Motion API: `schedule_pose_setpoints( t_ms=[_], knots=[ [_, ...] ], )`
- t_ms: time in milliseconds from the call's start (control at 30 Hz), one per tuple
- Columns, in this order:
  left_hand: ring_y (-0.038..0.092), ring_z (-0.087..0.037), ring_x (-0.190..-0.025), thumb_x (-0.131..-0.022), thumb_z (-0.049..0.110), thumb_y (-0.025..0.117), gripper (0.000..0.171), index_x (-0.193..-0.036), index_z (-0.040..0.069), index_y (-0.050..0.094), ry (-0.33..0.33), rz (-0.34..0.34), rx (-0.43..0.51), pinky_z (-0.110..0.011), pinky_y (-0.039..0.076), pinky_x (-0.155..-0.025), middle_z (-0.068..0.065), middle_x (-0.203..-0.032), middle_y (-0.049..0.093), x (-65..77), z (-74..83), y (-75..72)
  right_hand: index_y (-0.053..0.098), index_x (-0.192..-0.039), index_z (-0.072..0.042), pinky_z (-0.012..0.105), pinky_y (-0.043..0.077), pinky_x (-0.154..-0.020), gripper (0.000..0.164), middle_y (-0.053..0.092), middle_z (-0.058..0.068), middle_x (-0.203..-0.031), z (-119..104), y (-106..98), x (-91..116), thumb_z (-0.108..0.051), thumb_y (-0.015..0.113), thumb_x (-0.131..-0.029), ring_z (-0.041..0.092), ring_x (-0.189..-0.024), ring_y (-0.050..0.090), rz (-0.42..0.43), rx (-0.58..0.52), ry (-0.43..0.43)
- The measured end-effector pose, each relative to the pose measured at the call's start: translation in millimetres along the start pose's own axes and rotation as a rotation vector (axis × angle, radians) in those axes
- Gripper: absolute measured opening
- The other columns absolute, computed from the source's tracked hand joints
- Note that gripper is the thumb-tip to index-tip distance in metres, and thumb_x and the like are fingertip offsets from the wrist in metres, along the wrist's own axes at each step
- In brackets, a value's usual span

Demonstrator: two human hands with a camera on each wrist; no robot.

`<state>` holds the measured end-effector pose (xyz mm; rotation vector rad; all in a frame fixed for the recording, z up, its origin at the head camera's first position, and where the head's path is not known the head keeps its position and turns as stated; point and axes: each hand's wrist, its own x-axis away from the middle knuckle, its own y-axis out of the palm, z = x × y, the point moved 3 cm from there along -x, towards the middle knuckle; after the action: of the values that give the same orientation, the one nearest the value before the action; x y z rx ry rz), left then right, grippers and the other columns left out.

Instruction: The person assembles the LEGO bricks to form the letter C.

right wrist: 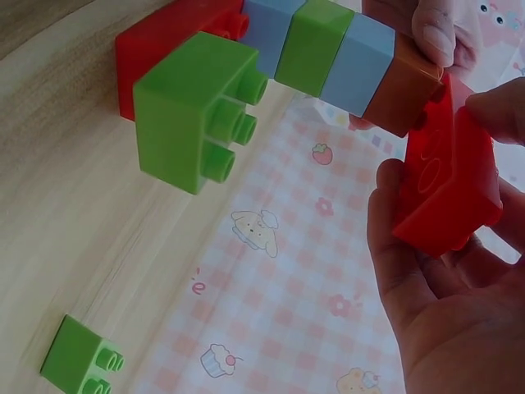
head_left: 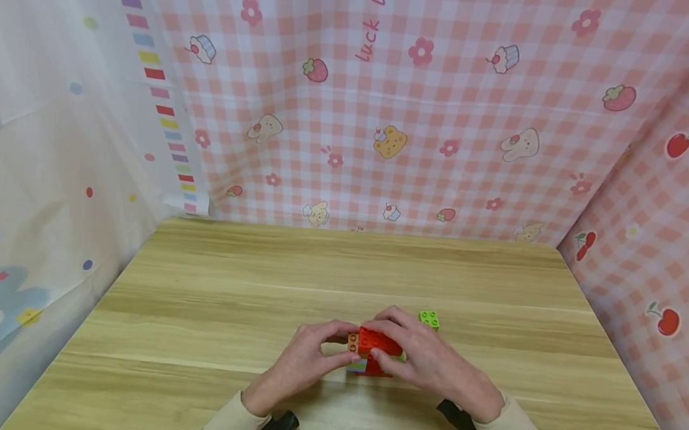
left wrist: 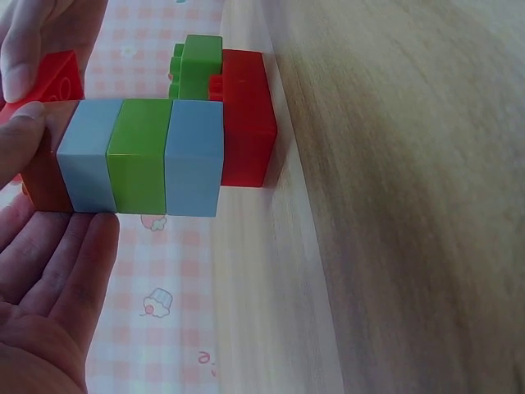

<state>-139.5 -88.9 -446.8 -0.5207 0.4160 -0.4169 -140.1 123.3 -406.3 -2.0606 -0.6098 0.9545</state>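
A narrow tower of a blue brick (left wrist: 194, 156), a green brick, another blue one and an orange-brown brick (left wrist: 49, 168) on top stands on a red base brick (left wrist: 248, 123). My left hand (head_left: 302, 359) pinches the orange-brown brick between thumb and fingers. My right hand (head_left: 425, 357) grips a second red brick (right wrist: 451, 180) by its sides. One end of that brick overlaps the studs of the orange-brown brick, and it looks tilted in the right wrist view. Beside the tower, low at the red base, is a larger green brick (right wrist: 193, 111) with studs up.
A loose light-green brick (head_left: 429, 318) lies on the wooden table (head_left: 234, 287), just beyond my right hand. Patterned cloth (head_left: 347, 139) hangs behind the table's far edge and along both sides. Dark straps show near both wrists.
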Motion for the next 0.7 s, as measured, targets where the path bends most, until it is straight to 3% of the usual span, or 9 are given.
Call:
schedule_pose_setpoints(
  t_ms=[700],
  knots=[
    [0.073,-0.018,-0.103,-0.093,0.023,0.079,0.035,-0.125,0.009,0.071,0.018,0.0,0.0,-0.038,0.061,-0.09,-0.002,-0.118,0.076,-0.4,3.5,-1.4,0.071,-0.125,-0.01,0.021,0.057,-0.081,0.032,0.062,-0.005,-0.118,1.1,-2.3,-1.2,-0.018,0.077,-0.095,0.006,-0.094,0.06,-0.041,0.013,-0.031]
  ],
)
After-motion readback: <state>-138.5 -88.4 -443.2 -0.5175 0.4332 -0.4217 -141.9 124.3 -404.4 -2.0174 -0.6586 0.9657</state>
